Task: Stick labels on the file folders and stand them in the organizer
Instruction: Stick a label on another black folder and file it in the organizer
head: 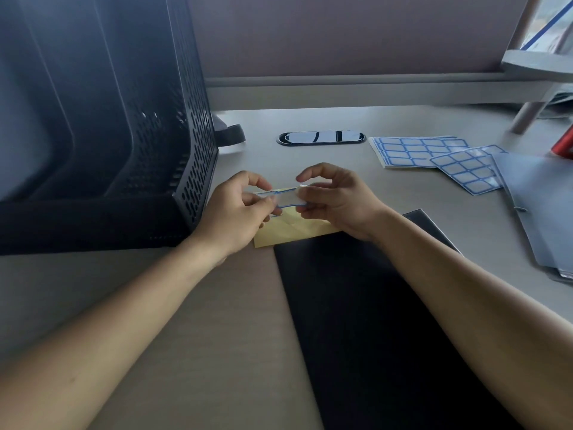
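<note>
Left grip [235, 212] and right grip [338, 203] each pinch an end of the blue-edged label [286, 198], held between them above yellow backing paper [297, 229]

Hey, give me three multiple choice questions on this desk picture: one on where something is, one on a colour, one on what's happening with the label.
1. Where does the black mesh organizer stand?
A) at the left of the desk
B) at the right of the desk
C) on a raised shelf

2. What colour are the borders on the label sheets?
A) red
B) blue
C) green

3. What is the state of the label?
A) stuck on a folder
B) lying flat on the desk
C) pinched by the left hand and right hand

Answers: 1 A, it fills the left of the view. 2 B, blue frames ring each label. 3 C, each grip holds one end over the yellow backing paper.
</note>
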A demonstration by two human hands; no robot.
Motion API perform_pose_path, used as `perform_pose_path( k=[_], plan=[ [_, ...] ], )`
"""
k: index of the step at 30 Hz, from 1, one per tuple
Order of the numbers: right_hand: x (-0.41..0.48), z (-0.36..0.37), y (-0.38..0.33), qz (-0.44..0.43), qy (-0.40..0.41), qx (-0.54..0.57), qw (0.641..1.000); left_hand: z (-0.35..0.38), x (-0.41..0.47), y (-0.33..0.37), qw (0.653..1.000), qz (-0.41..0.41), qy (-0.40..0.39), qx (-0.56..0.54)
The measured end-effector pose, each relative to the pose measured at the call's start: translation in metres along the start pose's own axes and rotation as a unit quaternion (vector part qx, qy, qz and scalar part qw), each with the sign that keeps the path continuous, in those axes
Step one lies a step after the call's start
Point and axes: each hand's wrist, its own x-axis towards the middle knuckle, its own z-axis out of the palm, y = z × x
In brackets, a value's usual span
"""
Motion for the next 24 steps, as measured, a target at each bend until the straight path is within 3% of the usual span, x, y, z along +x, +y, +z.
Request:
perform_pose_path(
  k=[3,6,10,13,18,24],
  plan=[
    [0.001,0.002,0.002,-0.03,0.007,-0.051,0.998,-0.001,-0.002,-0.001,0.999,0.045,-0.019,0.02],
    [0.001,0.006,0.005,-0.063,0.024,-0.125,0.99,-0.004,-0.004,-0.005,0.986,0.108,-0.032,0.124],
    [0.002,0.005,-0.003,-0.077,0.077,-0.152,0.982,-0.011,-0.013,-0.004,0.941,0.148,-0.042,0.302],
    [0.0,0.004,-0.024,-0.07,0.112,-0.148,0.98,-0.009,-0.037,-0.004,0.917,0.188,-0.032,0.351],
    [-0.013,0.007,-0.076,-0.12,0.103,-0.113,0.981,0.001,-0.078,-0.017,0.888,0.144,-0.109,0.423],
    [-0.038,0.02,-0.081,-0.103,0.068,-0.367,0.922,0.003,-0.083,-0.023,0.889,0.175,-0.098,0.413]
  ],
)
